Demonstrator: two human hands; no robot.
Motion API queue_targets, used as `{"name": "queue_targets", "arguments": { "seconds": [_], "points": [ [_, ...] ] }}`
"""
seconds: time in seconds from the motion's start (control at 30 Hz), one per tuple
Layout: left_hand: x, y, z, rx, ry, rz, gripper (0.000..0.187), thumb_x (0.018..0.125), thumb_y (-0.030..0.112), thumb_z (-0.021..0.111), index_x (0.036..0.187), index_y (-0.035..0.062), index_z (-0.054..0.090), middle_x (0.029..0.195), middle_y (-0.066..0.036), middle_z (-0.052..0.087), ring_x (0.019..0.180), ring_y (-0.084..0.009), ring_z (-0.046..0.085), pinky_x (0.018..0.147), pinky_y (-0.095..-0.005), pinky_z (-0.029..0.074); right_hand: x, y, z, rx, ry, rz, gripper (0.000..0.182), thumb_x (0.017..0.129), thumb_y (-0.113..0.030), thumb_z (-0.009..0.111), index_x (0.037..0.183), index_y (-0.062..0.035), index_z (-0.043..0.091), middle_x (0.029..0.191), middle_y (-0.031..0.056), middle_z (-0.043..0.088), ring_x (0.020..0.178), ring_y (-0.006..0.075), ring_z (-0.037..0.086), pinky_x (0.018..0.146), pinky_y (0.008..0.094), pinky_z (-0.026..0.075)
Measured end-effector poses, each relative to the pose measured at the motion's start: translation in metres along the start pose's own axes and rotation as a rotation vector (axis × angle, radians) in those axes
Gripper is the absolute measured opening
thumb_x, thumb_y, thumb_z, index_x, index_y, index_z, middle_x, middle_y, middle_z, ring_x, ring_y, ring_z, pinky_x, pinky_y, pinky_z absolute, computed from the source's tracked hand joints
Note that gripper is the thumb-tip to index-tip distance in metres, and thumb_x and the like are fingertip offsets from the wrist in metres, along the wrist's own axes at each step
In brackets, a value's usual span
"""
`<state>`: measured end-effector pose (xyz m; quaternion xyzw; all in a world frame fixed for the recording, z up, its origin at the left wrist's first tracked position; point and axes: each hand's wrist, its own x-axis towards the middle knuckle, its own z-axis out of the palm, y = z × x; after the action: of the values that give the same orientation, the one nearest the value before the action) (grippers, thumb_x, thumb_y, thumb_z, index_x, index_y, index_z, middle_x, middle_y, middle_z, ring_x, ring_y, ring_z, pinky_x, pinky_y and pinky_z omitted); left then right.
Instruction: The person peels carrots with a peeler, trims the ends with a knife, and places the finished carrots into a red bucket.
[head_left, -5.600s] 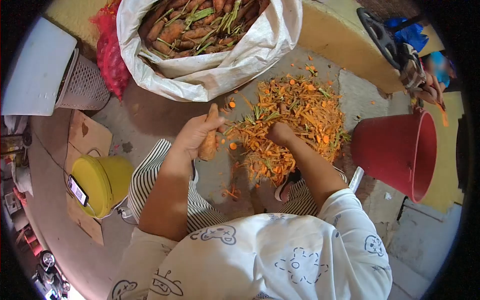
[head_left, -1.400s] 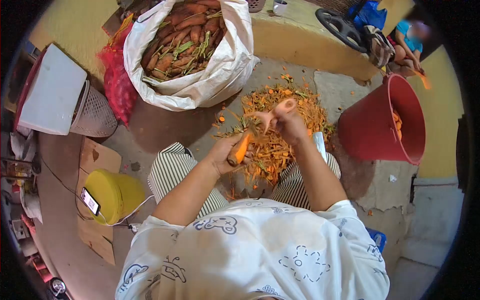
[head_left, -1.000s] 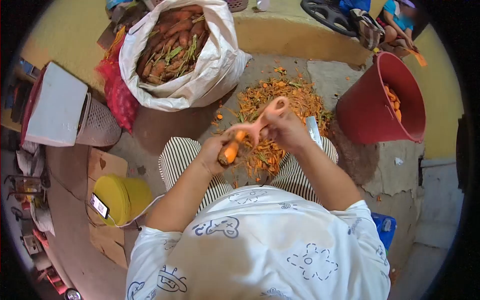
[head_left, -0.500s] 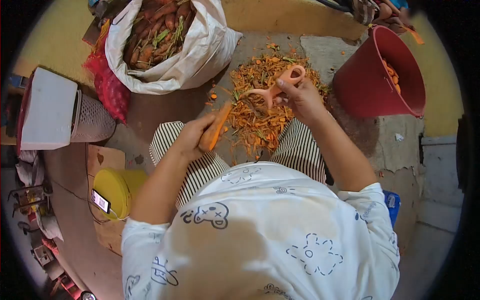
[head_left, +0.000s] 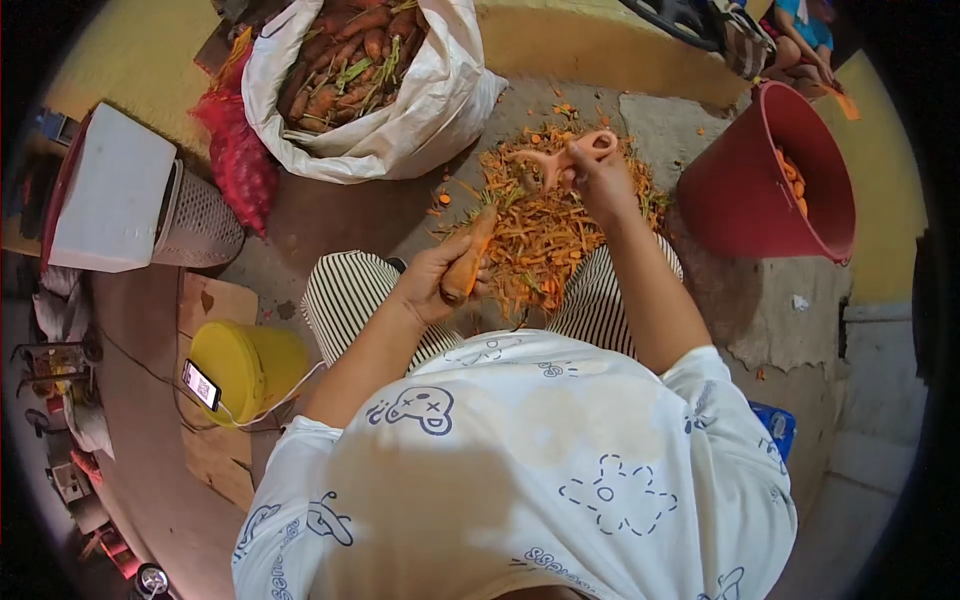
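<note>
A partly peeled carrot (head_left: 468, 268) is in my left hand (head_left: 432, 278), its tip pointing up and away from me. My right hand (head_left: 603, 183) grips an orange peeler (head_left: 560, 160) by its handle, a short way beyond the carrot and to its right. Peeler and carrot are apart. Beneath both hands a heap of orange peelings (head_left: 540, 225) covers the floor between my knees.
A white sack (head_left: 440, 130) of unpeeled carrots stands at the upper left, beside a red net bag (head_left: 240, 165). On the right is a red bucket (head_left: 725, 185) with carrots inside. A yellow bucket (head_left: 225, 370) with a phone (head_left: 201, 385) stands left. Another person (head_left: 800, 45) sits upper right.
My left hand has moved right with the carrot, which is now turned more upright and shows its unpeeled end. The peeler has lifted away from the carrot. The whole view has shifted slightly.
</note>
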<state>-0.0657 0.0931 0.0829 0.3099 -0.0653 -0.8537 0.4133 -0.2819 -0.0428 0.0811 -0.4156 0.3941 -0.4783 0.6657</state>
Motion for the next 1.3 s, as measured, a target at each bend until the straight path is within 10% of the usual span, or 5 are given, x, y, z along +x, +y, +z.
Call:
{"name": "queue_targets", "arguments": {
  "seconds": [0.17, 0.4, 0.6, 0.8, 1.3],
  "points": [
    [0.006, 0.007, 0.003, 0.063, 0.01, 0.034, 0.032, 0.085, 0.027, 0.04, 0.108, 0.0061, 0.036, 0.076, -0.007, 0.045, 0.065, -0.0151, 0.046, 0.051, -0.0239, 0.04, -0.067, 0.001, 0.072, 0.154, -0.353, 0.172, 0.016, 0.07, -0.007, 0.059, 0.08, -0.0033, 0.047, 0.071, 0.0063, 0.054, 0.056, 0.0122, 0.053, 0.046, 0.0232, 0.043],
    [0.01, 0.003, -0.004, -0.147, -0.027, -0.089, 0.028, 0.084, 0.027, 0.04, 0.098, 0.0034, 0.045, 0.077, -0.007, 0.049, 0.062, -0.0148, 0.045, 0.05, -0.0239, 0.039, -0.008, 0.005, 0.0, 0.058, 0.086, 0.001, 0.015, 0.076, -0.015, 0.056, 0.081, -0.0048, 0.046, 0.063, 0.0038, 0.052, 0.05, 0.0094, 0.047, 0.042, 0.0213, 0.037],
    [0.014, 0.004, 0.008, 0.031, -0.001, -0.012, 0.028, 0.085, 0.027, 0.038, 0.103, 0.0053, 0.038, 0.076, -0.007, 0.043, 0.063, -0.0149, 0.043, 0.05, -0.0244, 0.039, -0.049, 0.022, 0.053, 0.133, -0.412, 0.238, 0.018, 0.075, -0.017, 0.057, 0.083, -0.0034, 0.05, 0.067, 0.0047, 0.054, 0.049, 0.0105, 0.05, 0.045, 0.0204, 0.04],
    [0.009, -0.001, -0.014, -0.092, -0.051, -0.124, 0.026, 0.085, 0.025, 0.037, 0.102, 0.0053, 0.039, 0.075, -0.008, 0.045, 0.061, -0.015, 0.044, 0.047, -0.023, 0.038, -0.004, 0.021, 0.0, 0.157, 0.014, 0.092, 0.014, 0.077, -0.017, 0.055, 0.082, -0.0066, 0.047, 0.066, 0.0026, 0.051, 0.051, 0.0085, 0.047, 0.045, 0.021, 0.038],
    [0.005, 0.005, -0.011, -0.105, -0.174, -0.151, 0.025, 0.086, 0.025, 0.034, 0.104, 0.0086, 0.038, 0.076, -0.007, 0.044, 0.063, -0.0141, 0.043, 0.046, -0.0217, 0.039, -0.021, 0.026, 0.015, 0.34, -0.112, 0.183, 0.011, 0.078, -0.015, 0.055, 0.08, -0.0072, 0.048, 0.066, 0.002, 0.051, 0.053, 0.0097, 0.05, 0.046, 0.0209, 0.042]
  ]
}}
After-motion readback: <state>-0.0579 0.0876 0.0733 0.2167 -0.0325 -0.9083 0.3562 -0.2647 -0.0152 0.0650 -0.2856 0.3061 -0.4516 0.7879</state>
